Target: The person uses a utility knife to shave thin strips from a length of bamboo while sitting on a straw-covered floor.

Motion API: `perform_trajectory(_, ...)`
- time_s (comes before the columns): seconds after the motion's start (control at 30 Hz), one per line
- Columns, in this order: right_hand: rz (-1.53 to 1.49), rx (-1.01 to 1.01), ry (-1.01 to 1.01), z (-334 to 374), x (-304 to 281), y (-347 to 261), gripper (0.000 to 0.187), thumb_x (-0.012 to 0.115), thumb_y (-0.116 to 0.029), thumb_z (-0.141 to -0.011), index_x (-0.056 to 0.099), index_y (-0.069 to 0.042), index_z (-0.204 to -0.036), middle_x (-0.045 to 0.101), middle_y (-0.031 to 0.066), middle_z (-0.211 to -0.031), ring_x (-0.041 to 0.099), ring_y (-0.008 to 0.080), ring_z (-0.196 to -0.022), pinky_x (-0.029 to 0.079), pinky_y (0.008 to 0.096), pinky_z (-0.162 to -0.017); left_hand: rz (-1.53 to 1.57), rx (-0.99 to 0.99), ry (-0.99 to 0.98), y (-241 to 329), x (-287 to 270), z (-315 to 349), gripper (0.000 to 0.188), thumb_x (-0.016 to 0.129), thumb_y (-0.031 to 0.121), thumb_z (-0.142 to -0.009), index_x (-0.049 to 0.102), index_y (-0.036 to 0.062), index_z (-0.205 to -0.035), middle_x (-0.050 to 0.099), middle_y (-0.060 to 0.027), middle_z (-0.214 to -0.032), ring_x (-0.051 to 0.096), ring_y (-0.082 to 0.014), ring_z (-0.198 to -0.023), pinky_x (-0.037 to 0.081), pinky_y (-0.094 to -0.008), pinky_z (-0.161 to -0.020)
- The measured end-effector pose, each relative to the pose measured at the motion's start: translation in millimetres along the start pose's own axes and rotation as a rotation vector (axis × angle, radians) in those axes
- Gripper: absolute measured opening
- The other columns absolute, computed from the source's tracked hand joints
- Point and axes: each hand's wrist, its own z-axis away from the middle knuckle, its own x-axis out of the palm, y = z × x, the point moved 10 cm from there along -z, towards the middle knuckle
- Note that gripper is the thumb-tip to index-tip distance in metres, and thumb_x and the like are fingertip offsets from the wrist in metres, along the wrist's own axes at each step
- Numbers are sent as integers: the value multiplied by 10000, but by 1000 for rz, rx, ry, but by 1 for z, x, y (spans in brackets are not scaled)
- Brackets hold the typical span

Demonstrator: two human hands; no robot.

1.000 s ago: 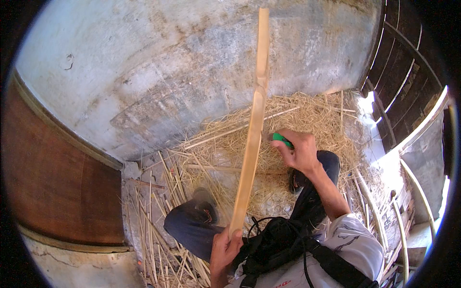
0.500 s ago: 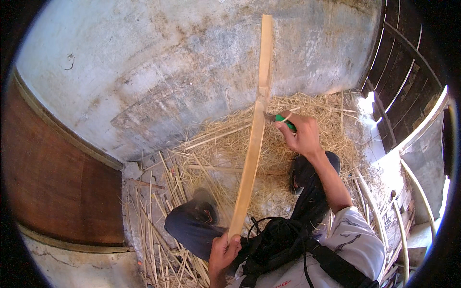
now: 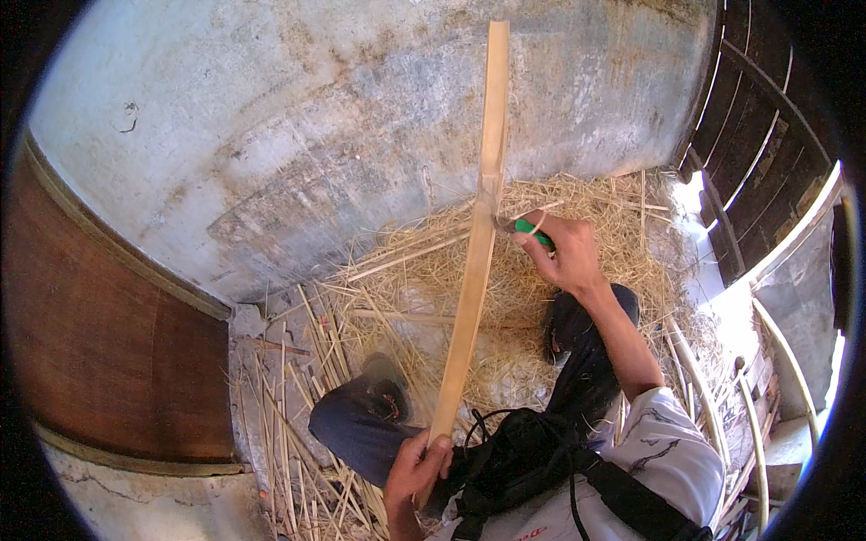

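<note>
A long split bamboo piece (image 3: 473, 298), pale yellow with a node partway up, slants upward from my lap toward the wall. My left hand (image 3: 418, 466) is closed around its lower end. In my right hand (image 3: 568, 252) is a green-handled knife (image 3: 532, 233), held with closed fingers to the right of the bamboo. The knife's blade meets the bamboo's right edge just below the node; part of it is hard to make out against the shavings.
Shavings (image 3: 595, 203) heap over the floor beyond my legs. Thin bamboo strips (image 3: 298, 451) lie at the left, and longer poles (image 3: 756, 451) at the right. A stained wall (image 3: 361, 135) rises ahead, with a brown wooden panel (image 3: 117, 334) on the left.
The bamboo has shifted slightly left and its top end is a little higher. My left hand has moved slightly left with it. The knife's place against the bamboo is nearly the same.
</note>
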Motion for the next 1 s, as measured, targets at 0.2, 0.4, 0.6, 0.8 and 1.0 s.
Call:
perform_trajectory(0.2, -116, -59, -15, 6, -13, -23, 280, 781, -338, -984, 767, -85, -1102, 729, 144, -775, 712, 336, -651, 541, 414, -606, -249, 220, -124, -15, -25, -29, 415, 680, 323, -1092, 671, -18, -1329, 754, -111, -1152, 726, -183, -1028, 588, -383, -927)
perform_trajectory(0.4, -122, -51, -24, 8, -19, -29, 294, 788, -331, -977, 755, -82, -1129, 737, 139, -800, 722, 333, -669, 545, 411, -622, 194, 429, -228, 84, 11, -44, 557, 648, 339, -1105, 502, -7, -1517, 650, -158, -1391, 732, -220, -1061, 581, -398, -967)
perform_trajectory(0.6, -93, -94, 1, 7, -28, -33, 312, 811, -342, -952, 757, -81, -1113, 748, 131, -811, 741, 329, -693, 559, 410, -629, 243, 145, -152, 92, 35, -65, 432, 584, 369, -1143, 583, -7, -1356, 673, -50, -904, 602, -63, -676, 475, -249, -585)
perform_trajectory(0.8, -96, -152, 17, 9, -31, -43, 291, 840, -303, -922, 747, -44, -1017, 708, 106, -795, 674, 314, -622, 503, 387, -582, 89, 163, 117, 98, 28, -53, 346, 620, 348, -1135, 670, 7, -1094, 547, 28, -737, 461, -36, -588, 373, -245, -518)
perform_trajectory(1.0, -159, -130, 70, 9, -32, -39, 291, 840, -327, -926, 760, -48, -948, 703, 89, -760, 668, 303, -607, 499, 371, -568, 44, 179, 106, 96, 28, -48, 309, 622, 326, -1134, 652, 24, -1077, 543, 38, -734, 469, -38, -591, 371, -238, -518)
